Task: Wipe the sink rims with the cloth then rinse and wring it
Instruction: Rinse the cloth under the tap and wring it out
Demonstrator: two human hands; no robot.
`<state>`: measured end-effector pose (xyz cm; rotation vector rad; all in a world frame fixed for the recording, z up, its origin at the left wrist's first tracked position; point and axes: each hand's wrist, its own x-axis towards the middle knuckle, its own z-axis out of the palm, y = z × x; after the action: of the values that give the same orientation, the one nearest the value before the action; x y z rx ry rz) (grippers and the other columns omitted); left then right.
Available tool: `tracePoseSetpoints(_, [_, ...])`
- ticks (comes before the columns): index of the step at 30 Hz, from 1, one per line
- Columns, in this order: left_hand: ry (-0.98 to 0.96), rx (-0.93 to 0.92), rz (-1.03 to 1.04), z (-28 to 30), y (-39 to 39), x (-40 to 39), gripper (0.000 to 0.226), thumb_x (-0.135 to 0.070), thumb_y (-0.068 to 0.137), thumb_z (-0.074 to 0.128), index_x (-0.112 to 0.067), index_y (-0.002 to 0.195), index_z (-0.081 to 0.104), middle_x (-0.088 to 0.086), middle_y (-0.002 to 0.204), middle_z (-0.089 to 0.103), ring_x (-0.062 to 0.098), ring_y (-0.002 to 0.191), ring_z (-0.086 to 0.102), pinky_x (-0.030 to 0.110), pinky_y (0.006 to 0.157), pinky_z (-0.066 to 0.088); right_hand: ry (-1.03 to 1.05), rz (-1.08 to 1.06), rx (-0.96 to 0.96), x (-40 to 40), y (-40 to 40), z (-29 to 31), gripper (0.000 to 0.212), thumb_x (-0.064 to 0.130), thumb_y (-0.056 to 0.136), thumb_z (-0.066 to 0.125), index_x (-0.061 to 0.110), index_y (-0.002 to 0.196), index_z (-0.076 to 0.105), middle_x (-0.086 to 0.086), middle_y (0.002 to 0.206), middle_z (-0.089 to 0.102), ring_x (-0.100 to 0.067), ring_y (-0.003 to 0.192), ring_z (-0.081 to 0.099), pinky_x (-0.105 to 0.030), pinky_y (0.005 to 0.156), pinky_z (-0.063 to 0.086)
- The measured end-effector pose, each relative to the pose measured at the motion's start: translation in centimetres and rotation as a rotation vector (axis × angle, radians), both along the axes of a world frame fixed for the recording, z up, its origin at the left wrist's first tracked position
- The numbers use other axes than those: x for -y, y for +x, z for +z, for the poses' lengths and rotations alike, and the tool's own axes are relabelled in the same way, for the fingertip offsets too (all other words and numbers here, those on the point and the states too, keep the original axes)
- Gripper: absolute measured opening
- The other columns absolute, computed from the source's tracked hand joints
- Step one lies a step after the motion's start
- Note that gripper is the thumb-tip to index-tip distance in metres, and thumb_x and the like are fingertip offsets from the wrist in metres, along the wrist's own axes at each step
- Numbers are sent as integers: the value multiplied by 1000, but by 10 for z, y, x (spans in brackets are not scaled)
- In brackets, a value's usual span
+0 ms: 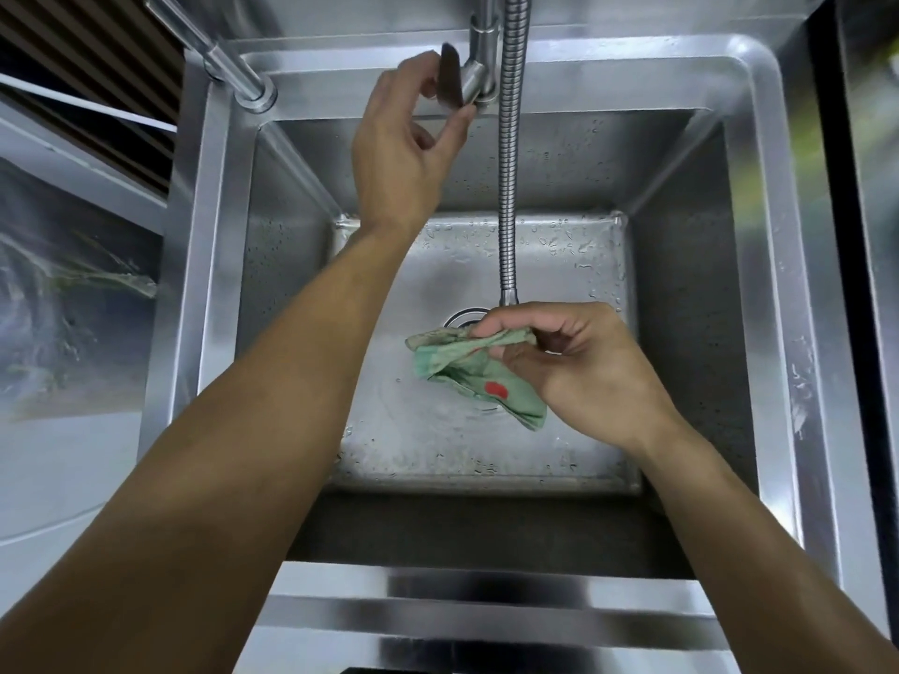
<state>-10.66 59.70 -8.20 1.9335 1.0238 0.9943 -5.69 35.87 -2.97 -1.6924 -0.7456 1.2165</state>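
At the far left, a pale surface (58, 459) with a marbled pattern runs alongside the steel sink (778, 333). A second steel pipe (214, 55) rises at an angle from the sink's back left corner.

The left hand (404, 153) reaches up to the back rim, with the thumb and a fingertip pinching the dark flat tap handle (450, 77) from either side; the other fingers curl loosely behind it. The handle sticks out from the tap body (481, 65), which is mounted at the middle of the back rim.

Just to the right of the tap body, a ribbed flexible spout (508, 163) hangs down over the basin, and its nozzle ends right above the right hand (579, 367). Water drops dot the basin floor, and part of the drain ring (462, 317) shows beneath the nozzle.

The right hand hovers above the basin floor with fingers and thumb curled, pinching the bunched upper edge of the green cloth (474, 369). The cloth droops down to the left of the hand, clear of the rims, showing a red mark on its lower fold. I cannot tell whether water is flowing from the nozzle.

At the far right, a dark strip (827, 235) borders the sink.
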Motion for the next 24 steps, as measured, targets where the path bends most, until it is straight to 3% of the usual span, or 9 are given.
tracePoseSetpoints(4, [80,-65,3,-6,-3,-3,45,-44,92,72,-19,128,67,-7,116,66,-9,85,60,32,65,60,32,-30,-55,-1,1,0,33,-5,96,66,24,94,82,5,96,81,-16,91,79,-30,84,64])
tracePoseSetpoints(8, [-24,-79,1,-3,-5,4,41,-41,93,71,-23,130,63,-9,112,68,6,69,64,35,63,60,39,-43,-49,-1,0,-1,33,-5,96,66,25,94,82,3,97,82,-19,94,78,-40,89,63])
tracePoseSetpoints(10, [-275,-92,-50,3,-10,15,43,-36,94,70,-25,133,56,-7,108,71,17,77,70,36,70,61,35,-45,-49,-2,0,-1,33,-5,96,66,24,94,82,3,98,81,-19,97,78,-44,93,61])
tracePoseSetpoints(13, [-903,-145,-256,24,-38,43,43,-48,98,61,-25,134,55,-2,121,72,22,97,75,42,88,58,40,-56,-56,-2,1,1,31,-6,95,66,21,96,81,1,98,81,-19,98,78,-45,95,60])
tracePoseSetpoints(15, [-1045,-191,-469,36,-69,60,51,-65,95,52,-28,130,60,-2,124,73,24,106,74,42,96,55,53,-55,-58,-2,3,3,30,-7,95,66,19,97,81,0,98,81,-18,96,78,-43,94,60])
tracePoseSetpoints(17, [-1024,-242,-664,46,-99,77,50,-65,88,62,-33,126,62,-7,122,73,18,110,71,33,95,55,76,-60,-71,-2,5,7,29,-9,94,65,15,98,81,-2,98,81,-18,96,78,-40,93,61])
tracePoseSetpoints(19, [-958,-311,-750,56,-117,93,49,-39,87,78,-27,131,59,-8,114,73,12,107,70,28,93,56,91,-44,-93,-2,7,11,27,-9,95,65,13,99,80,-2,99,81,-19,97,78,-39,91,62])
tracePoseSetpoints(21, [-876,-378,-712,59,-126,102,48,-25,87,79,-23,131,60,-6,109,74,13,102,72,32,91,58,106,-13,-117,0,8,14,26,-7,94,66,14,102,79,-3,101,81,-21,99,77,-42,91,62])
tracePoseSetpoints(24, [-832,-444,-691,63,-130,99,29,-22,94,72,-23,122,69,-5,110,77,15,103,73,40,97,58,93,66,-110,7,11,17,37,-8,93,68,22,115,75,0,107,79,-23,104,75,-45,94,61])
